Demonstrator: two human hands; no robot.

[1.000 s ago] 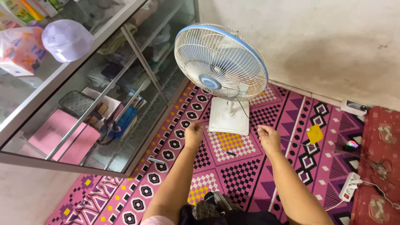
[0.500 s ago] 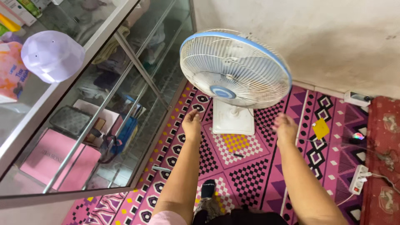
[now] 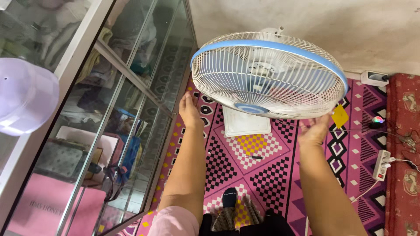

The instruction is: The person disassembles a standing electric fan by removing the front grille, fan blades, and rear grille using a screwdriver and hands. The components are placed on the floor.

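Observation:
A white table fan (image 3: 267,75) with a blue rim stands on its square white base (image 3: 245,123) on a pink patterned rug. My left hand (image 3: 190,109) is raised at the left edge of the fan's wire grille, fingers apart, close to or touching the rim. On the other side, my right hand (image 3: 314,129) sits under the grille's lower right edge, fingers spread against it. Neither hand holds anything loose.
A glass display cabinet (image 3: 109,109) with an aluminium frame runs along the left, a pale purple cap (image 3: 24,96) on top. A white power strip (image 3: 382,164), a yellow tag (image 3: 340,116) and a small dark pen-like object (image 3: 254,157) lie on the rug. A red cushion (image 3: 404,153) lies at right.
Both hands have risen from above the rug to the two sides of the fan's grille. The view has moved closer to the fan and tilted down.

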